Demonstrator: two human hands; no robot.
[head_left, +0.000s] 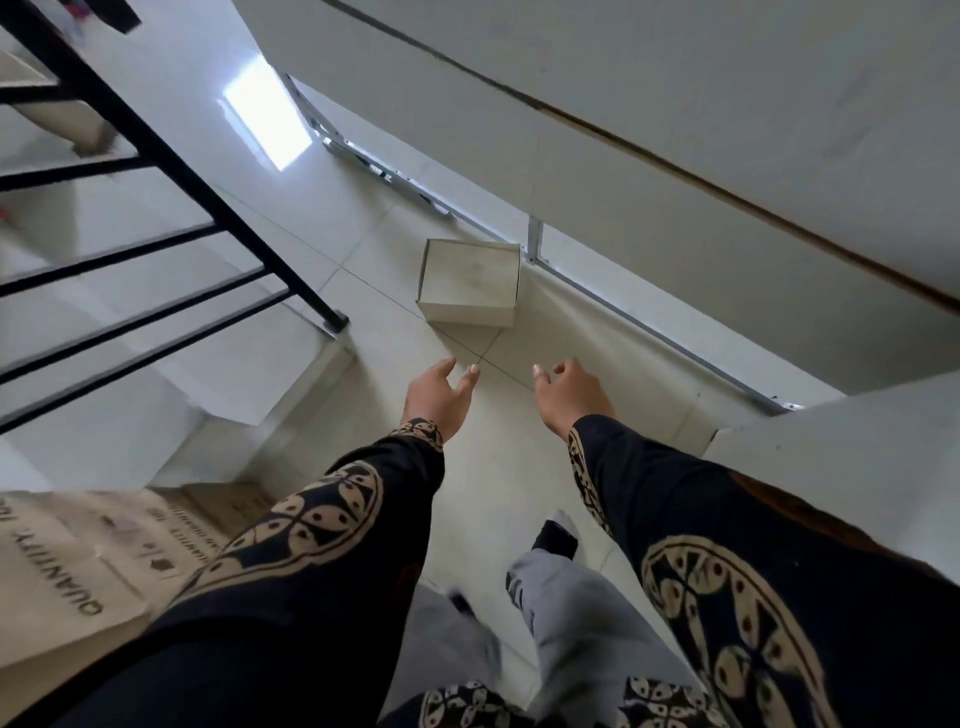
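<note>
A small pale cardboard box (470, 283) sits closed on the tiled floor close to a wall. Both my arms, in dark patterned sleeves, stretch forward and down towards it. My left hand (439, 397) hovers just short of the box, fingers relaxed and spread, holding nothing. My right hand (569, 397) is level with it to the right, fingers loosely curled and empty. Neither hand touches the box.
A black stair railing (171, 171) runs along the left above white steps. A printed cardboard sheet (78, 566) lies at lower left. A metal floor track (649, 327) lines the wall at right. My legs in grey trousers (566, 613) stand on the tiles.
</note>
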